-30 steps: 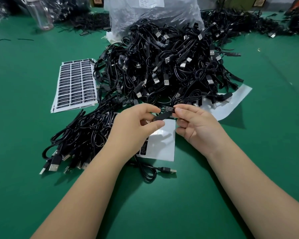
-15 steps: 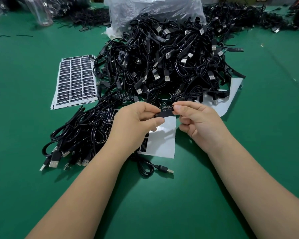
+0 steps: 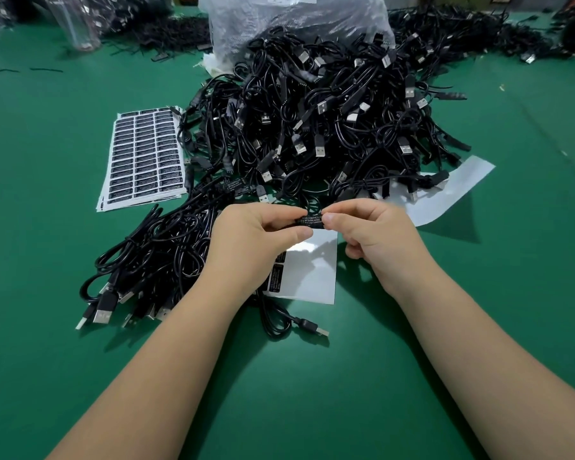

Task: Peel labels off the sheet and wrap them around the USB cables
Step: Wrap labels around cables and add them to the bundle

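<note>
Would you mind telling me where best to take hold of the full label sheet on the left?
I'd pinch the label sheet at its near left corner, coming from the left: that corner lies on open mat, while cables crowd its right edge.

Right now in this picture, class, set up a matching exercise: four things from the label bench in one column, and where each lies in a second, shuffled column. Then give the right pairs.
Things
1. black label
2. full label sheet
3. nearly used-up backing sheet
4. clear plastic bag

Places
A. behind the big cable heap, at the far side
B. flat on the green mat, left of the heap
C. pinched between both hands
D. on the mat under the hands

Pairs: 1-C, 2-B, 3-D, 4-A
</note>
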